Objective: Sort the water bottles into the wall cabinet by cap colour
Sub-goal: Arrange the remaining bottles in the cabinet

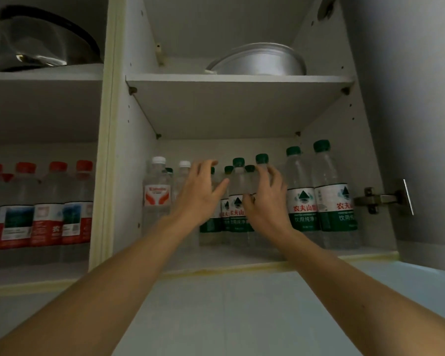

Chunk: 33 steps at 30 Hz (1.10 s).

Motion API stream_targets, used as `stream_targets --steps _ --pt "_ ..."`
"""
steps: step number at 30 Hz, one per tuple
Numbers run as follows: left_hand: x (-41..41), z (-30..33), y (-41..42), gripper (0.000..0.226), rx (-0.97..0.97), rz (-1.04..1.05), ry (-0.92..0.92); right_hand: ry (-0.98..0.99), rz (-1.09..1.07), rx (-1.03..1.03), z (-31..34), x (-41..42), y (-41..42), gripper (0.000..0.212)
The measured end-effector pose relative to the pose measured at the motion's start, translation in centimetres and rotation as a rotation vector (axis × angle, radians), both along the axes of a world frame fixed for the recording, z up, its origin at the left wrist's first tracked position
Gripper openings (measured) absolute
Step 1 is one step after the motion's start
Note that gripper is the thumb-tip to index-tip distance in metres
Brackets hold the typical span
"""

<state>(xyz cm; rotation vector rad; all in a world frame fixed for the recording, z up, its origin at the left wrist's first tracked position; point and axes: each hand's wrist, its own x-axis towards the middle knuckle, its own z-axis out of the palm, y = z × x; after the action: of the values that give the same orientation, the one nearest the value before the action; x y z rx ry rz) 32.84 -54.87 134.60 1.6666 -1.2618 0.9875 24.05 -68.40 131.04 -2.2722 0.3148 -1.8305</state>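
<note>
The open wall cabinet (242,268) holds red-capped bottles (49,222) in its left compartment. The right compartment has white-capped bottles (156,191) at its left side and several green-capped bottles (303,201) across the middle and right. Both hands reach into the right compartment. My left hand (201,191) is spread with straight fingers, its thumb tip against a green-capped bottle (237,186) standing between the hands. My right hand (265,199) curls its fingers and thumb round the neck and shoulder of another green-capped bottle (262,159), whose body is hidden behind the hand.
On the upper right shelf lies a metal basin (260,60); a dark-rimmed steel pan (44,39) sits on the upper left shelf. The open cabinet door (409,98) and its hinge (380,199) stand at the right. A pale tiled wall (229,317) is below.
</note>
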Motion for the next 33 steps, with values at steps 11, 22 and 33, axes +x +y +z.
stream_targets --steps 11,22,33 --pt "2.9 0.7 -7.9 0.076 0.133 -0.365 0.864 0.047 0.177 0.194 0.2 -0.4 -1.4 0.089" --pt "3.5 0.0 -7.3 0.050 0.179 -0.483 0.858 0.017 0.106 0.294 0.1 -0.4 -2.2 0.064" --pt "1.9 0.4 -4.8 0.055 0.212 -0.345 0.621 0.101 0.159 0.465 0.5 -0.7 -2.6 0.050"
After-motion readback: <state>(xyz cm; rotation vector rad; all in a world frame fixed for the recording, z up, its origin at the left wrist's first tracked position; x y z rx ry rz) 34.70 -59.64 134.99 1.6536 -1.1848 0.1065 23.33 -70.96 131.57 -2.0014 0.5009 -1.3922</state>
